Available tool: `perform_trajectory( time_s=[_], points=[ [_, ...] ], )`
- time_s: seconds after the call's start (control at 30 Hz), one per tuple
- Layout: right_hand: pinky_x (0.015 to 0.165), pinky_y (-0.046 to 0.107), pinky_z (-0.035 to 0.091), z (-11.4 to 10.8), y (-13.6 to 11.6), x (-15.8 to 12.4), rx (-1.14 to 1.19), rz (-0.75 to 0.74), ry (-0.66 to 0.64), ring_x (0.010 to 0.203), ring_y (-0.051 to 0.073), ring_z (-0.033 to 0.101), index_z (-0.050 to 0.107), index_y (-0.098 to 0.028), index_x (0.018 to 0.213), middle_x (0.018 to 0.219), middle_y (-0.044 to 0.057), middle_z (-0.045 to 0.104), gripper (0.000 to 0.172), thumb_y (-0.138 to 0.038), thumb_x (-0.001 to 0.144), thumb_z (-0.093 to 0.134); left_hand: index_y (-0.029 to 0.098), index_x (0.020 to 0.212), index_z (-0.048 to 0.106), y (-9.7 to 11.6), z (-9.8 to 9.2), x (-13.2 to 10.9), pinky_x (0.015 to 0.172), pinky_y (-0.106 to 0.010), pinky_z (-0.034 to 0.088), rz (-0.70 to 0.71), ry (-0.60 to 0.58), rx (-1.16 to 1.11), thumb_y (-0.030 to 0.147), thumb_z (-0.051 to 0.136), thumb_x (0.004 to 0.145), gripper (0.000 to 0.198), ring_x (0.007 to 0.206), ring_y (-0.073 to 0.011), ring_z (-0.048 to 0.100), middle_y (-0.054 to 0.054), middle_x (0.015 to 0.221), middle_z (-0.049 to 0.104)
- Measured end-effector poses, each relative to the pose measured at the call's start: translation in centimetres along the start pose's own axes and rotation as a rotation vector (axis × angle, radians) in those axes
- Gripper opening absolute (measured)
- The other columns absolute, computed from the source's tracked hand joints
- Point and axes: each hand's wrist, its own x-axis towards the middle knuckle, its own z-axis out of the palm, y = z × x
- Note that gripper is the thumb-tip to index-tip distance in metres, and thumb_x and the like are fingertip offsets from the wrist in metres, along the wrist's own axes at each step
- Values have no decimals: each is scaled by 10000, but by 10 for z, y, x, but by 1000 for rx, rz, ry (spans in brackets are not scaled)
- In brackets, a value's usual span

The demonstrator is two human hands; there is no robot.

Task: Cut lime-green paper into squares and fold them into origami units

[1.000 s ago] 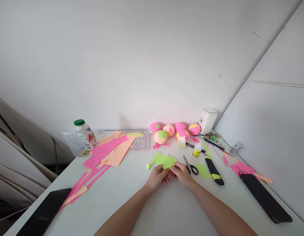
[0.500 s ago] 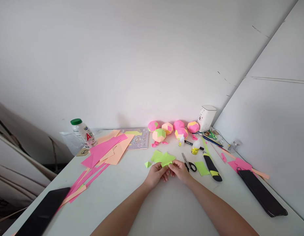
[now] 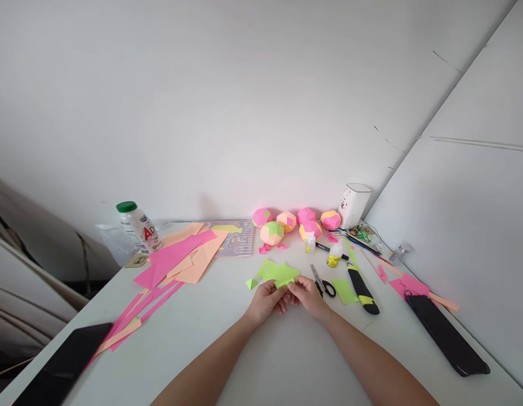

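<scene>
A sheet of green paper (image 3: 287, 274) is pinched at its near edge between both my hands, close to the middle of the white table. My left hand (image 3: 266, 299) grips it from the left with thumb on top. From the right, my right hand (image 3: 306, 294) holds the same edge, its thumb close to the left one. Some fingertips curl under the paper and are partly hidden. Just behind lies another green paper piece (image 3: 267, 268), partly overlapped. A small folded green paper piece (image 3: 251, 283) sits left of my hands, and scissors (image 3: 324, 283) lie to the right.
Several paper polyhedra (image 3: 272, 232) stand along the wall. Glue bottles (image 3: 335, 255), a utility knife (image 3: 363, 290) and a green rectangle (image 3: 345, 291) lie to the right. Pink and peach sheets (image 3: 172, 256) spread leftward near a white bottle (image 3: 138, 228). Dark flat objects (image 3: 447, 334) occupy both sides.
My hands keep hold of the green paper at almost the same spot. The whole scene has shifted slightly to the left in view.
</scene>
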Motion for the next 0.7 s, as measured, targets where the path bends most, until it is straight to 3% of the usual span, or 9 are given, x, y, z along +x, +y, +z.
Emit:
perform_trajectory(
  time_s=[0.7],
  points=[
    [449,243,400,-4,7,2,-32,-6,-36,467,126,508,526,-192,670,532,-29,554,363,-531,757,623,176,711,468,2,1,-2,410,-218,431,4,2,-12,514,648,722,383,428,-109,568,6,591,631]
  ],
)
